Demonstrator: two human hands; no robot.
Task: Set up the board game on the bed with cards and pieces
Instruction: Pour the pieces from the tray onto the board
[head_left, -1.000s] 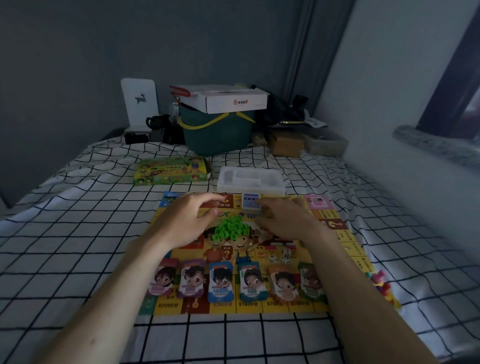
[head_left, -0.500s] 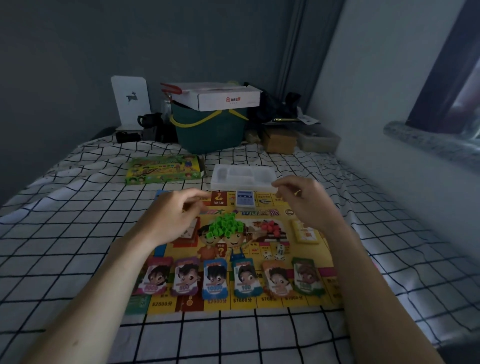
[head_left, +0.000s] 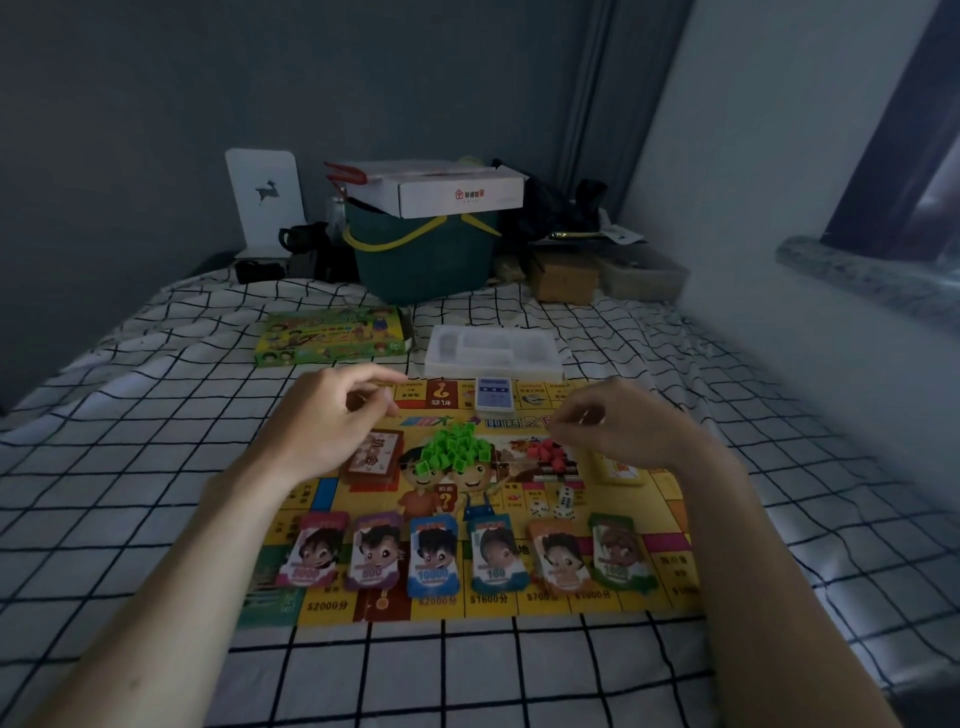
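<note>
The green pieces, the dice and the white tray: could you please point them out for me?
green pieces (head_left: 453, 448), head view, middle of the pile.
dice (head_left: 563, 500), head view, face of one die.
white tray (head_left: 535, 371), head view, near rim.

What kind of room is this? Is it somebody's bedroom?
Most likely a bedroom. The board game lies on a bed with a checked sheet, a curtain hangs in the corner, and a green basket and boxes are stacked at the far end of the bed.

Both hands, left (head_left: 322, 421) and right (head_left: 618, 423), hover loosely curled over the game board (head_left: 660, 561) on the checked bed (head_left: 130, 467).
</note>
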